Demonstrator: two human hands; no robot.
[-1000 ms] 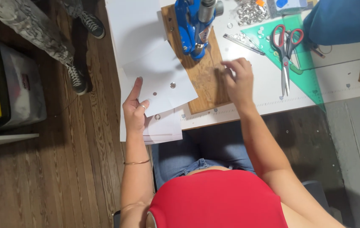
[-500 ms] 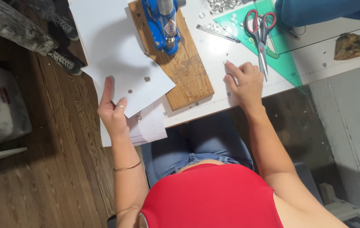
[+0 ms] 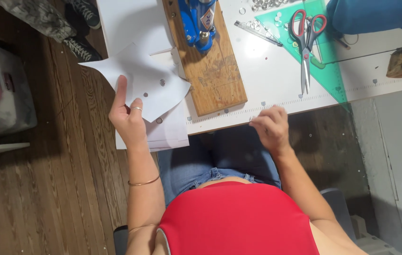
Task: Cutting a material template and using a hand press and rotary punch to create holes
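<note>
**Paper in one hand, a small piece pinched in the other**

From the head camera, looking straight down: the person sits at a white desk [image 3: 276, 75]. The left hand [image 3: 127, 118] holds a white sheet of paper [image 3: 149, 87] by its near edge, forefinger stretched up along the sheet, the other fingers closed on it. The sheet hangs partly off the desk's left end and shows a few small round holes or rings. More paper lies beneath it.

The right hand [image 3: 269, 127] sits at the desk's near edge, its fingers [image 3: 260, 120] drawn together as if pinching something tiny; what they grip is too small to tell.

Between the hands lies a wooden board [image 3: 215, 80] carrying a blue press [image 3: 198, 23]. Farther off are scissors [image 3: 307, 42] on a green set square [image 3: 326, 66] and a scatter of metal rings [image 3: 267, 4].

By my reckoning a ring is being readied for the sheet; the move would want the paper slid under the press with a hole lined up.
</note>
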